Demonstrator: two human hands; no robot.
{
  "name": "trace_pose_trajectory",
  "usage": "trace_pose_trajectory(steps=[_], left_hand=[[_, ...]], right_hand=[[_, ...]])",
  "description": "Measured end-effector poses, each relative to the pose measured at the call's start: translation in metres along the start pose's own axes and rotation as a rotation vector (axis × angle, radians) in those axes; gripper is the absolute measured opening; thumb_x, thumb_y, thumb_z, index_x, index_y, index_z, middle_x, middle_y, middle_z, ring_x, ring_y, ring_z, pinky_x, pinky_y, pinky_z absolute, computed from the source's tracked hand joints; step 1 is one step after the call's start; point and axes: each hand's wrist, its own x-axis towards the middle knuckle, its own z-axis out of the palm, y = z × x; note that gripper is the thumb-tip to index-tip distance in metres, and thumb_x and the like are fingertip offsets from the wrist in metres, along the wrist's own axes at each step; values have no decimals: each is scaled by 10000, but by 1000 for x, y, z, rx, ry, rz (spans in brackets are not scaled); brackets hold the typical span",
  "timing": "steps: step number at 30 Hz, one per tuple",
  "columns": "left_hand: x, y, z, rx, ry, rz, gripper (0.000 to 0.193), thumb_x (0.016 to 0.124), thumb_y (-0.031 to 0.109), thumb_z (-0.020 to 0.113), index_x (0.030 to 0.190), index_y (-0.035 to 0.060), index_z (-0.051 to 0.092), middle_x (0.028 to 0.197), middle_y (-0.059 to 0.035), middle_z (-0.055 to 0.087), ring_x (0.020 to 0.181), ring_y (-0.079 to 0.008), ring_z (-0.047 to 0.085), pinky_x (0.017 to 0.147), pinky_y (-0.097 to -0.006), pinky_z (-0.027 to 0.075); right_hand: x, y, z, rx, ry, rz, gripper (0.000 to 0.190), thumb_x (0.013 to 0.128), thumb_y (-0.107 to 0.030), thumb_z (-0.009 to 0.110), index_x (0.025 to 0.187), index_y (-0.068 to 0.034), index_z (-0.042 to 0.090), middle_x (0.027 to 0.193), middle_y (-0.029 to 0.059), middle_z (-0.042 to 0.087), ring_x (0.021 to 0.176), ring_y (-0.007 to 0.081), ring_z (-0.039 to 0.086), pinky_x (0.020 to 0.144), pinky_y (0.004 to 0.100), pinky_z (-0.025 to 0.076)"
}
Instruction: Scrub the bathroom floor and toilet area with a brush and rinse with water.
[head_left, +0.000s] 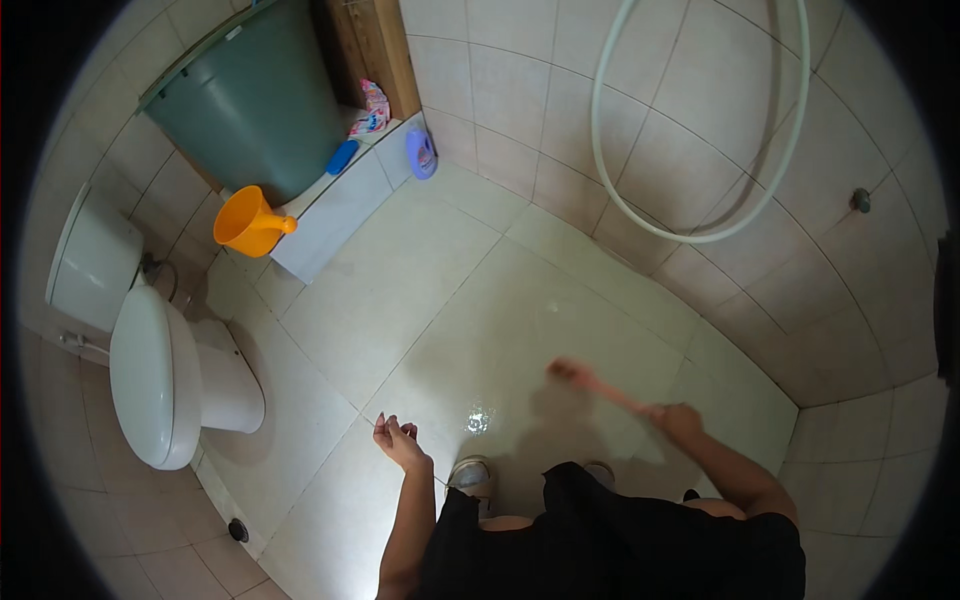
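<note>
My right hand (679, 424) grips the handle of a pink long-handled brush (615, 392), held out over the wet tiled floor (457, 300). The brush head is blurred, so whether it touches the floor cannot be told. My left hand (399, 441) hangs over the floor left of my feet, its fingers loosely curled and apart, with nothing seen in it. Water glistens on the tiles between the hands, in front of my shoes (471, 476).
A toilet (150, 375) stands at left, a floor drain (238, 530) below it. On a ledge are an orange dipper (247, 223), a green tub (247, 97), a blue brush or block (342, 157) and a pink packet (373, 109). A purple bottle (421, 154) stands beside it. A hose (596, 112) hangs right.
</note>
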Motion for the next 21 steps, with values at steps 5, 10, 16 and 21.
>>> trace_pose_trajectory(steps=[5,10,16,21], left_hand=[[-4,-5,2,36,3,-10,244,841,143,493,1073,134,418,937,-7,502,624,-104,459,621,-263,416],[-20,-14,15,22,-35,-47,246,834,149,510,1063,133,421,941,-7,495,625,-104,451,614,-256,413],[-25,-13,24,33,-78,-78,235,840,146,499,1063,135,425,952,-17,499,634,-104,456,619,-253,417],[-29,-15,27,29,-75,-65,240,836,154,507,1061,126,427,966,-22,498,644,-110,460,619,-251,420]], right_hand=[[17,72,-19,420,-10,491,719,851,-580,332,776,78,613,721,269,594,566,350,601,545,430,474],[-40,3,30,308,0,62,738,821,-632,341,753,46,625,700,223,598,582,334,590,572,425,473],[-80,85,20,100,-108,343,806,812,-658,322,714,92,601,639,205,591,604,323,595,586,422,470],[-79,130,13,549,-2,811,820,849,-611,288,721,146,577,646,264,579,630,356,600,611,437,470]])
